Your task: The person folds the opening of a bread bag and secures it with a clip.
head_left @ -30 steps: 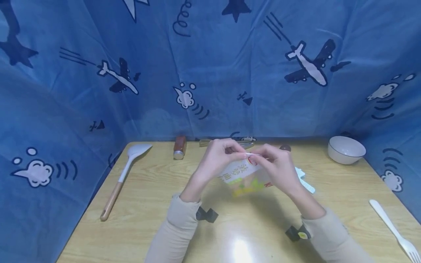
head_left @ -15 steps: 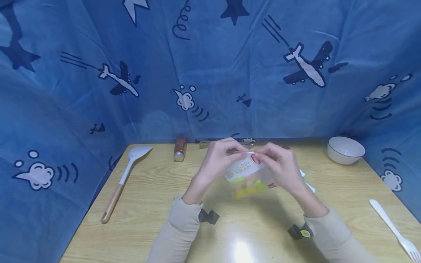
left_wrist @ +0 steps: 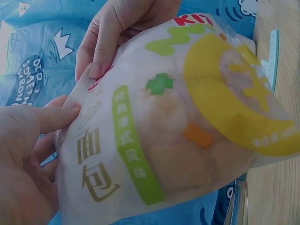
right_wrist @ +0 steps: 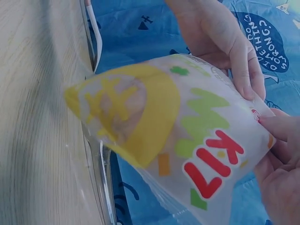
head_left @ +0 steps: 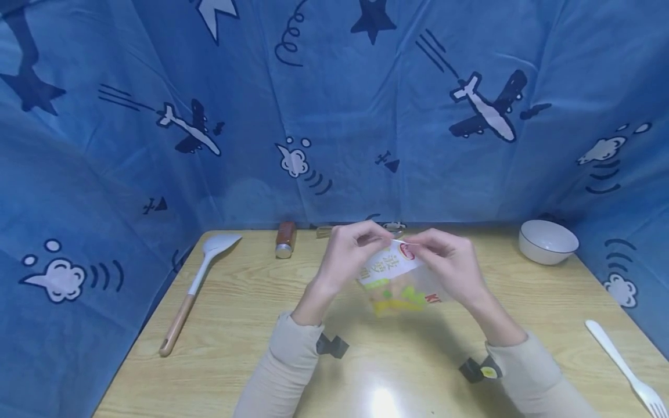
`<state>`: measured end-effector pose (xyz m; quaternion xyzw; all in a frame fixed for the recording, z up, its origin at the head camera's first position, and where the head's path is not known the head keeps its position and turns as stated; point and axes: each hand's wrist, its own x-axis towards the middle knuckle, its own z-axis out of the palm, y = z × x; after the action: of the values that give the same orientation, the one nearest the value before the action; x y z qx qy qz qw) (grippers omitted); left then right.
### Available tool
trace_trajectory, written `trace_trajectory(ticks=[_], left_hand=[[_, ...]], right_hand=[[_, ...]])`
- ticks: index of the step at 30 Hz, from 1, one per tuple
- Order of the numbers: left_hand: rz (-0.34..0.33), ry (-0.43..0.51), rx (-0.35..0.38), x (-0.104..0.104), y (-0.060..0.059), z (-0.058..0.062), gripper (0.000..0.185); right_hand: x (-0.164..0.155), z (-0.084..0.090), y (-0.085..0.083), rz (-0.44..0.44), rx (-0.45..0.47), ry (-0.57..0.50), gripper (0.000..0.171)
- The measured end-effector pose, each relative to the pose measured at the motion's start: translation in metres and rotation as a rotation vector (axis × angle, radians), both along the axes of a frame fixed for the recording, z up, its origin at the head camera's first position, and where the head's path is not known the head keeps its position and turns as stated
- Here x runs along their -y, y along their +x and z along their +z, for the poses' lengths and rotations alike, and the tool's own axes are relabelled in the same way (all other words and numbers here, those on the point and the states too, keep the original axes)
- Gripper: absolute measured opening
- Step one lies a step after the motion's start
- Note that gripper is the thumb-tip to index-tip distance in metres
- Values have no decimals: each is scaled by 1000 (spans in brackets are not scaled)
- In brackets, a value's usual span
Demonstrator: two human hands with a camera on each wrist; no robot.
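Note:
Both hands hold a wrapped bread packet [head_left: 394,284] above the middle of the table. Its translucent wrapper [left_wrist: 159,124] carries red, green and yellow print, and a pale bun shows through. At the packet's top edge, my left hand [head_left: 347,249] pinches one side between thumb and fingers. My right hand [head_left: 455,264] pinches the same edge just beside it. In the right wrist view, the packet [right_wrist: 192,122] looks puffed and hangs away from both hands. No tear is visible along the pinched edge.
A spatula [head_left: 195,284] with a wooden handle lies at left. Behind the hands are a spice bottle [head_left: 284,239] and a partly hidden whisk-like utensil [head_left: 324,231]. A white bowl [head_left: 549,241] stands at back right, with a white fork [head_left: 624,366] nearer. Blue curtain [head_left: 334,116] borders the table.
My right hand has shifted slightly to the right, covering the pale blue item and dark round thing that showed beside it. The packet tilts a little more toward view; both pinches stay.

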<state>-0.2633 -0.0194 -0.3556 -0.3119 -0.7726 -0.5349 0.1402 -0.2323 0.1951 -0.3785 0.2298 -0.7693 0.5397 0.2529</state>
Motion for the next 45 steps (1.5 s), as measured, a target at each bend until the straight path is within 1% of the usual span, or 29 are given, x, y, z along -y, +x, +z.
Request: trace_trajectory(ticks=[6, 8, 12, 15, 18, 22, 25, 27, 30, 36, 42, 45], left_hand=[[-40, 18, 50, 3, -1, 1, 6], [-65, 29, 60, 4, -2, 2, 3], [-75, 40, 89, 7, -1, 3, 5], [-52, 17, 102, 6, 0, 3, 15], [-32, -25, 93, 3, 1, 3, 19], [11, -63, 51, -2, 3, 2, 12], [26, -35, 34, -5, 3, 1, 9], [23, -2, 42, -6, 4, 1, 7], [16, 43, 88, -6, 4, 1, 7], [-34, 76, 136, -2, 2, 1, 7], [-79, 90, 123, 2, -2, 0, 8], [-90, 82, 118, 4, -2, -1, 8]], right_hand=[[0, 0, 0, 25, 34, -24, 12], [0, 0, 0, 19, 51, -29, 11], [3, -1, 2, -10, 71, -45, 9], [5, -1, 3, -32, 75, -63, 8], [6, 0, 5, -56, 78, -81, 8], [5, 1, 6, -73, 99, -106, 8], [3, 2, 7, -63, 102, -120, 10], [3, 3, 7, -53, 84, -126, 10], [4, 3, 6, -38, 31, -133, 10], [4, 1, 4, -7, -62, -123, 13], [2, -1, 1, 80, -189, -80, 20], [1, -3, -2, 130, -236, -84, 23]])
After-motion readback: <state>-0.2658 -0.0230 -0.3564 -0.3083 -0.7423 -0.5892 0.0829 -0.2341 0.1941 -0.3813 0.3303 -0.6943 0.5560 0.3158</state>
